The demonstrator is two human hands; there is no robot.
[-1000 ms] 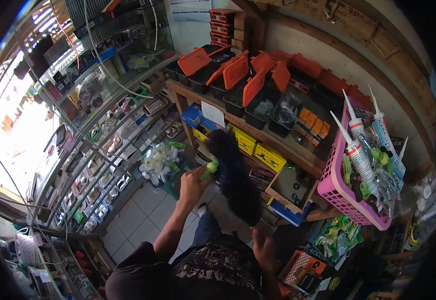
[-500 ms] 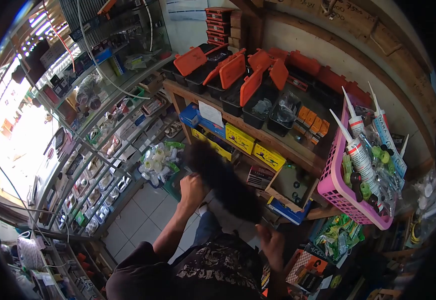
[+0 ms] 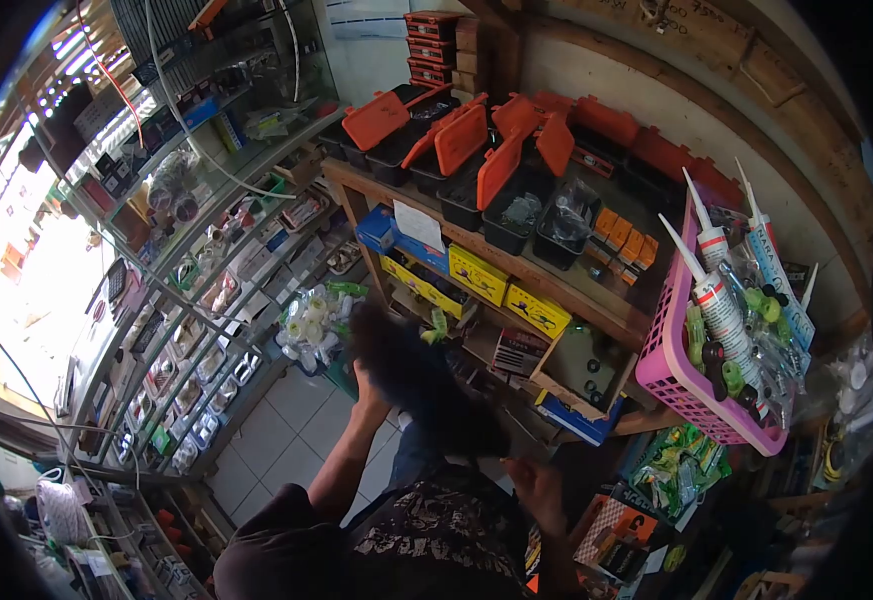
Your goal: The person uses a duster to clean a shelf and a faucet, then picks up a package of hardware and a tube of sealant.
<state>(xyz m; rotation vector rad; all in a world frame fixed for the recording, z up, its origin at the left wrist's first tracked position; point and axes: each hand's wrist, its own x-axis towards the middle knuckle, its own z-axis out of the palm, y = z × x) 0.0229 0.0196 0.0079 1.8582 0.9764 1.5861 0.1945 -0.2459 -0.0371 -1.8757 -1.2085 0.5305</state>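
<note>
A dark, fluffy feather duster point(image 3: 427, 385) stretches across the middle of the view, blurred, between my two hands. Its handle end points down to the right, where my right hand point(image 3: 539, 492) is closed around it. At the far end of the duster, my left hand point(image 3: 369, 400) lies right against the feathers, which hide its fingers. Beyond that hand hangs or rests a bundle of clear bags with white and green pieces point(image 3: 315, 318).
A wooden shelf point(image 3: 597, 305) bears black bins with orange lids point(image 3: 465, 140). At right stands a pink basket point(image 3: 659, 335) of sealant tubes point(image 3: 725, 315). Glass display shelves point(image 3: 172, 270) line the left. An open wooden box point(image 3: 587, 370) juts out below the shelf.
The duster has shifted slightly left and down, uncovering a green item on the lower shelf. My left hand has moved a little left and now sits partly behind the feathers.
</note>
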